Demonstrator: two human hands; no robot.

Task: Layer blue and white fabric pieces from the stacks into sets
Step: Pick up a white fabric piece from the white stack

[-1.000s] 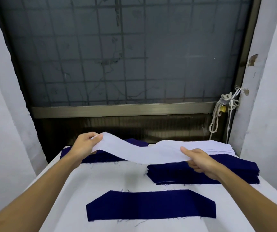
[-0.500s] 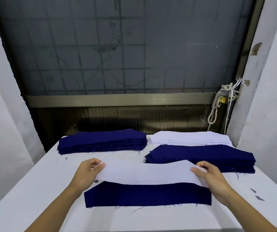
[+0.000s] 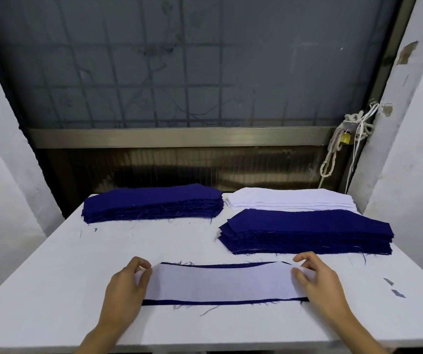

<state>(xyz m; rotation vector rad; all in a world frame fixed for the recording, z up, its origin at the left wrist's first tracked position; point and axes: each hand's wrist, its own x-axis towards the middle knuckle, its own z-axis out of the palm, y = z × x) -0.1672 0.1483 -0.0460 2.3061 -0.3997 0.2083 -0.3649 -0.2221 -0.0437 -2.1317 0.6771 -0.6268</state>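
Observation:
A white fabric piece (image 3: 220, 282) lies flat on a dark blue fabric piece (image 3: 205, 301) at the table's near middle; only thin blue rims show above and below it. My left hand (image 3: 126, 284) pinches the white piece's left end between thumb and fingers. My right hand (image 3: 320, 282) holds its right end, fingers resting on the cloth. Further back sit a blue stack (image 3: 151, 203) on the left, a white stack (image 3: 289, 201) at the far right, and a second blue stack (image 3: 307, 231) in front of the white one.
The white table (image 3: 52, 277) is hemmed in by white walls on both sides and a grated window behind. A knotted rope with a yellow padlock (image 3: 345, 139) hangs at the back right. Small fabric scraps (image 3: 394, 287) lie near the right edge.
Both hands carried the white piece from the far stack toward me and lowered it onto the single blue piece, which it now covers almost fully.

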